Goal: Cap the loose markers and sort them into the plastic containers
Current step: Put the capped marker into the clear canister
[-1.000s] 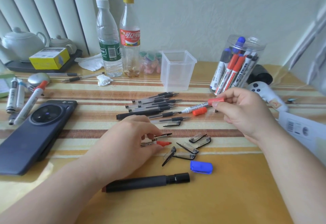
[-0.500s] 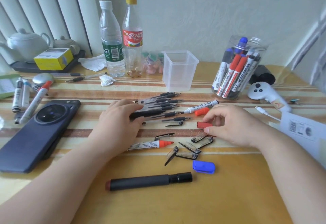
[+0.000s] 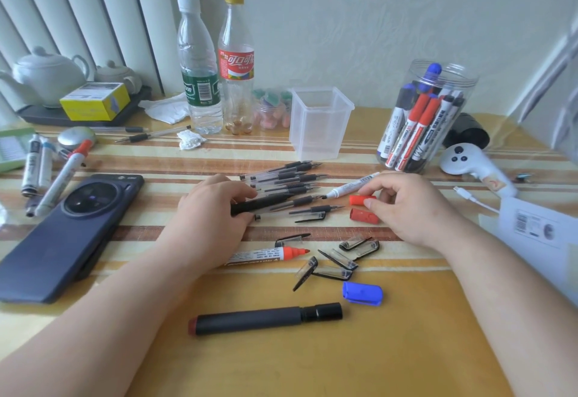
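Black marker (image 3: 266, 202) — left hand (image 3: 212, 212) grips it; right hand (image 3: 413, 209) pinches red cap (image 3: 359, 199) at pen pile (image 3: 291, 177) edge.

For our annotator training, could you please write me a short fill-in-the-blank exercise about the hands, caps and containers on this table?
1. The marker gripped by the left hand is ____ in colour.
2. The cap pinched by the right hand is ____.
3. The square container is ____, whereas the round jar holds markers.
4. The loose cap nearest the camera is ____.
Missing words: black; red; empty; blue.
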Demonstrator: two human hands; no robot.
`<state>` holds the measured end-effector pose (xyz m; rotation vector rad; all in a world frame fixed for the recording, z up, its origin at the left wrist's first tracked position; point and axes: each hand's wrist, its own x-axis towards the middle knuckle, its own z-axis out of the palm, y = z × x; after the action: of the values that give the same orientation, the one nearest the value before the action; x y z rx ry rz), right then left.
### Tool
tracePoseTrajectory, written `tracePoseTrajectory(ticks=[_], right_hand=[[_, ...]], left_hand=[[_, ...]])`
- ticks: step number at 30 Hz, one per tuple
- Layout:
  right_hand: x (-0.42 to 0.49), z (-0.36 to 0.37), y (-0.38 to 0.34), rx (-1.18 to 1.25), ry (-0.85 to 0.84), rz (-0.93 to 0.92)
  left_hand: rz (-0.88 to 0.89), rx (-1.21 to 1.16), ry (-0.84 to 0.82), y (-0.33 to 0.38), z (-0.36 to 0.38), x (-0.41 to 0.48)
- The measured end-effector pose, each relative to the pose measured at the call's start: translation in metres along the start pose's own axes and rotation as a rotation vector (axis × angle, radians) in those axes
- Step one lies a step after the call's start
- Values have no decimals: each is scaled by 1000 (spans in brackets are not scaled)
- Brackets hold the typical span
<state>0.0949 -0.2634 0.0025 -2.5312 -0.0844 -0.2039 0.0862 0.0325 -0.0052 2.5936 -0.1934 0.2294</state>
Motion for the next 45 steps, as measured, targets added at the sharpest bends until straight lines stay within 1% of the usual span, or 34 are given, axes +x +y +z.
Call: tracePoseTrajectory(ticks=[6,10,13,16,17,18,20,21,22,24,26,31,34,37,42,45], right_hand=[[0,-8,-3,-11,-57,76],[-2,-10,-7,-59,-80,114],[-5,-12,-12,-35,-8,99],[-9,-14,-18,71,146,73],[-10,-15,-22,155,170,78],[-12,-15,-26,326,158,88],[-20,-13,-38,839,38,115],[-24,-12,-44,1051,-39,127],[-26,-9,-47,1175,-98,125],[-30,-3,-54,1267,-157,110],[-31,2,-59,1312,-174,108],[-33,4,-64,1314,-155,91],[-36,5,-63,1260,-231,52],[-38,7,-61,1131,-277,-13],[-41,3,-58,828,-266,-167],[-43,3,-60,798,-274,-217]], left_hand=[[2,-2,-37,4,-2,-1],[23,-30,43,7,-4,-3],[30,-98,88,12,-12,-7],[79,-165,27,19,-22,-22],[99,-182,-11,23,-24,-28],[113,-195,-50,27,-25,-33],[144,-195,-102,32,-22,-38],[165,-183,-108,34,-20,-39],[183,-171,-102,35,-18,-38],[201,-160,-86,35,-16,-37],[211,-167,-79,33,-15,-37],[230,-158,-66,31,-13,-38],[256,-160,-68,33,-12,-39],[278,-161,-60,34,-12,-41],[335,-201,-9,30,-14,-41],[367,-225,8,31,-15,-41]])
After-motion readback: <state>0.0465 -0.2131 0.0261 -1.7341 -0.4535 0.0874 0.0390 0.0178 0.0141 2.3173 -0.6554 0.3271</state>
